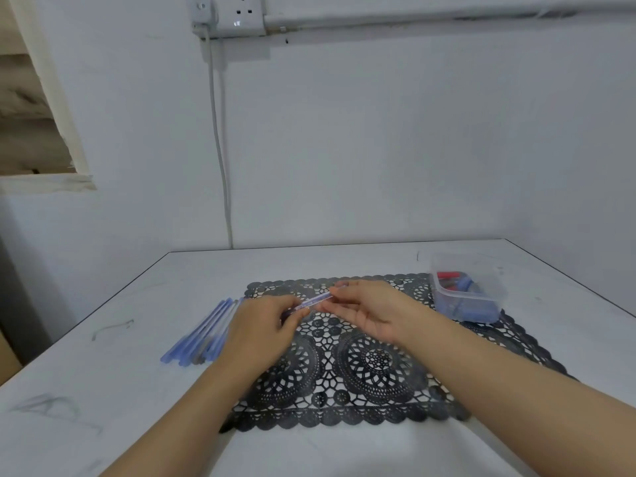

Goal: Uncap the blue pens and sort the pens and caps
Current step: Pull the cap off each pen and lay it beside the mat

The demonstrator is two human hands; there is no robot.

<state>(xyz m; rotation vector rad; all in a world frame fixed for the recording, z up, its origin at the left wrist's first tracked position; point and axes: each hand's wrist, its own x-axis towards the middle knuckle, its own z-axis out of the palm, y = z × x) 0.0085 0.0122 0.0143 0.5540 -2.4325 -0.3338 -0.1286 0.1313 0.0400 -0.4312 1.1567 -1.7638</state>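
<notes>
A blue pen (315, 301) is held level above the black lace placemat (361, 366), gripped at both ends. My left hand (265, 325) pinches its dark lower-left end and my right hand (364, 308) pinches its upper-right end. Whether the cap is on or off is hidden by the fingers. A pile of several blue pens (203, 335) lies on the table just left of the mat, partly behind my left hand. A clear plastic box (468, 287) at the mat's far right corner holds blue and red caps.
The white table (103, 390) carries faint pencil marks on its left part, and its left edge runs diagonally nearby. A white wall stands close behind, with a socket (237, 12) and a hanging cable (220, 149).
</notes>
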